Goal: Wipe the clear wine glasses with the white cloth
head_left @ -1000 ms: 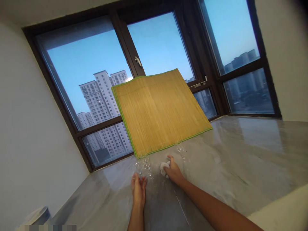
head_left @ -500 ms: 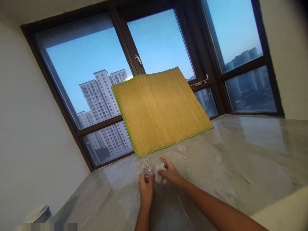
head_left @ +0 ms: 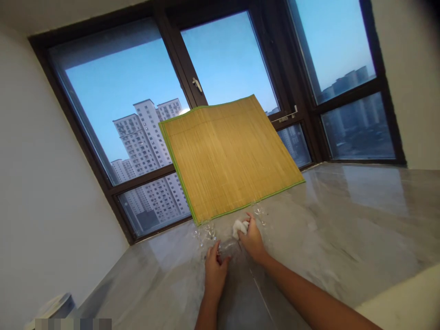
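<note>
My right hand (head_left: 253,240) pinches a crumpled white tissue or cloth (head_left: 239,228) between its thumb and fingers, raised over the grey marble-look surface. To its left, the curved fingers of my left hand (head_left: 216,269) hold a clear glass-like vessel (head_left: 229,248). This vessel looks tilted onto its side, and its exact shape is hard to make out. Just beyond my left hand stand clear shiny glass-like pieces (head_left: 207,230). Another transparent piece (head_left: 259,211) is past my right hand, near the lower edge of the straw mat (head_left: 230,156).
The green-edged mat leans upright against the dark-framed window (head_left: 165,55), which bounds the far side. A white wall (head_left: 51,160) rises on the left. At the lower left a round container (head_left: 57,305) is partly visible. A pale edge (head_left: 409,300) lies at lower right.
My right hand has drawn the white tissue or cloth up and to the right, away from the clear vessel. My left hand has shifted slightly right with the vessel.
</note>
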### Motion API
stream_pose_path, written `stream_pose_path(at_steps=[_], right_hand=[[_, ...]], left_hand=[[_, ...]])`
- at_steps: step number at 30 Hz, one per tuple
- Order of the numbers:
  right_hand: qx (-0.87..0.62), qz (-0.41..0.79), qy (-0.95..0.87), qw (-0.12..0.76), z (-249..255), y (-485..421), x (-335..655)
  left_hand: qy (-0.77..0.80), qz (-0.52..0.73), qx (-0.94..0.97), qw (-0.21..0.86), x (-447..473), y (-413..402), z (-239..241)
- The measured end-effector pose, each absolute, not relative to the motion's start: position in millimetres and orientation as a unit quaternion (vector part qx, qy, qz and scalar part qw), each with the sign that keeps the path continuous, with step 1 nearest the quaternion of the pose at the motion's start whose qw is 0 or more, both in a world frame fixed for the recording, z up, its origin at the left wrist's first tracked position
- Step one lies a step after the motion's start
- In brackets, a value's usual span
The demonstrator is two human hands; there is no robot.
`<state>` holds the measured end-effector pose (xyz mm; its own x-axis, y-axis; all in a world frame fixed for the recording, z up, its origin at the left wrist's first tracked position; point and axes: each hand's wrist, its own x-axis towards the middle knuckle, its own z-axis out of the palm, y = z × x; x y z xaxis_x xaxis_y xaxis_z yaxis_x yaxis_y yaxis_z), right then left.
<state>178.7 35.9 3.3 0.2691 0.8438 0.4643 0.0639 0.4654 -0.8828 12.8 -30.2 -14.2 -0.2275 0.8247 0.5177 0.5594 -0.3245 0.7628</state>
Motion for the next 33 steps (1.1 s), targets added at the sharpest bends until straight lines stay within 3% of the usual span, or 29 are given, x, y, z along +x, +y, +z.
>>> stream_pose_path(at_steps=[9, 19, 33], right_hand=[[-0.311, 0.467, -0.579, 0.592, -3.4, 27.6, 166.8], [-0.297, 0.559, -0.558, 0.537, -6.3, 30.6, 166.8], [-0.351, 0.242, -0.66, 0.618, -20.4, 42.3, 171.8]], left_hand=[[0.585, 0.552, 0.588, 0.088, 4.5, -24.2, -17.4], [0.586, 0.539, 0.601, 0.072, 6.3, -29.6, -15.2], [0.552, 0.566, 0.597, 0.135, 13.9, -37.5, -5.1]])
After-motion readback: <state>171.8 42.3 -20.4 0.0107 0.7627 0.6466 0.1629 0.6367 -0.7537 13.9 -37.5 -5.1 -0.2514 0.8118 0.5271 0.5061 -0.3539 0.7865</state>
